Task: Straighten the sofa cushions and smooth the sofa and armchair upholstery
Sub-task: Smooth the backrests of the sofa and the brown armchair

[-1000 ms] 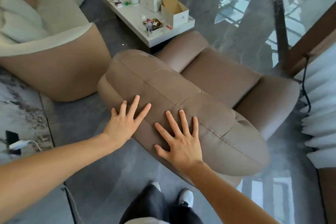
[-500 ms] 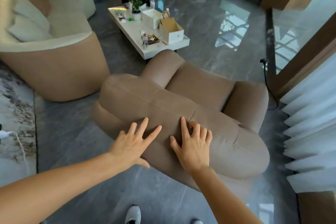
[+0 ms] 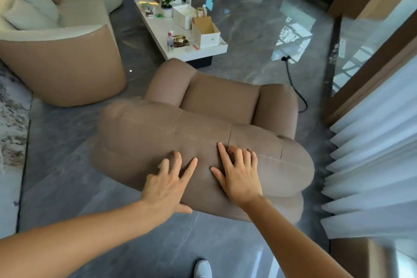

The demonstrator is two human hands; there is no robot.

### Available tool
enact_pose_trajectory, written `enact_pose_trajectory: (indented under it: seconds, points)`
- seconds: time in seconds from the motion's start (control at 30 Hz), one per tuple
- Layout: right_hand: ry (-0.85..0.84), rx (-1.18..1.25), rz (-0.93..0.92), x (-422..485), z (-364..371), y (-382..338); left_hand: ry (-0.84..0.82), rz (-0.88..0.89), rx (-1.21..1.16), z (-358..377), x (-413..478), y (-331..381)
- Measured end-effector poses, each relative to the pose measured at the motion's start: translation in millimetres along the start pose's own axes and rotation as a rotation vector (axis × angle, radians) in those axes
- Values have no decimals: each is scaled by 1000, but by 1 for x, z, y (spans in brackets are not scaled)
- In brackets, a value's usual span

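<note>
Both hands are lying open on the armchair (image 3: pixel 203 133) backrest, gripping nothing. The left hand (image 3: pixel 168 188) is resting flat with fingers spread. The right hand (image 3: pixel 240 175) is curling its fingertips near the seam.

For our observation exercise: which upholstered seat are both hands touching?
The brown armchair; the cream sofa stands untouched. The left hand and right hand rest on its backrest.

Seen from behind the brown armchair (image 3: pixel 203 133), bare grey floor (image 3: pixel 67 165) lies open to its left, as far as the tan curved sofa (image 3: pixel 67 70) standing well apart. Ahead of the armchair a cluttered white coffee table (image 3: pixel 171 36) stands near its left armrest. To its right, white pleated curtains (image 3: pixel 372 153) crowd close, and a black cable (image 3: pixel 295 90) trails on the floor just beside that armrest.
</note>
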State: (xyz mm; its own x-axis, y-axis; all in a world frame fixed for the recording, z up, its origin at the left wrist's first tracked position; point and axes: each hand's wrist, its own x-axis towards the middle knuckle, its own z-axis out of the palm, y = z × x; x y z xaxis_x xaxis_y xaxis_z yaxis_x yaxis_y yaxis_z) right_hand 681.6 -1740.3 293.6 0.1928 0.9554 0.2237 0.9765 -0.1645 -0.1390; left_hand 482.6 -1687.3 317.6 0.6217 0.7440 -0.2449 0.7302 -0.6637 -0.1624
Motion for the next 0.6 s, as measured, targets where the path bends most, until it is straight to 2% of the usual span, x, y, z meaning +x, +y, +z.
enact_pose_trajectory:
  seconds: [0.1,0.2,0.3,0.37,0.43,0.5,0.6]
  points:
    - [-30,-4,-32,-7,-8,42,31,53,-9,-8,10,36]
    - [-80,19,-71,-10,-22,86,79,129,-142,-23,23,58]
    - [-108,69,-117,-6,-31,131,260,185,-103,-40,44,60]
    - [-111,98,-161,-4,-34,162,273,113,-68,-52,63,60]
    - [-105,135,-208,0,-37,195,211,25,-94,-58,81,69]
    - [-105,168,-248,3,-40,223,148,-33,-106,-60,96,89]
    - [-127,214,-286,6,-45,264,140,-88,-88,-60,108,128]
